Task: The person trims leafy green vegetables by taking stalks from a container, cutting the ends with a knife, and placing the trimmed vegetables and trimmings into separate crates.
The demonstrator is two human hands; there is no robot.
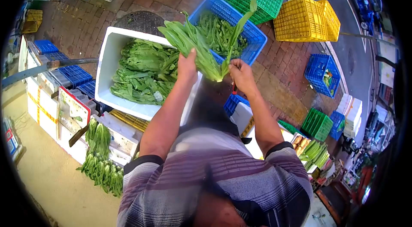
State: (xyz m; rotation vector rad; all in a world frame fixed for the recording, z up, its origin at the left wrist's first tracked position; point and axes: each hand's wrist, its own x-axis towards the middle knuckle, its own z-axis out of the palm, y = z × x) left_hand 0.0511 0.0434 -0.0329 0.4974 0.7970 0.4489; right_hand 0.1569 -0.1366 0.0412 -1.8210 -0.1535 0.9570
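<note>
Greens [191,47] are held up between a white box [104,70] and a blue crate [256,38], where I see the left hand [187,67] grasping the bunch while the right hand [243,75] pinches one outspread leaf [237,36] near its base.

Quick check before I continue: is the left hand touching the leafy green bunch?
Touching. The head view shows the left hand gripping the leafy green bunch, with the thumb lying over its leaves and no gap.
</note>
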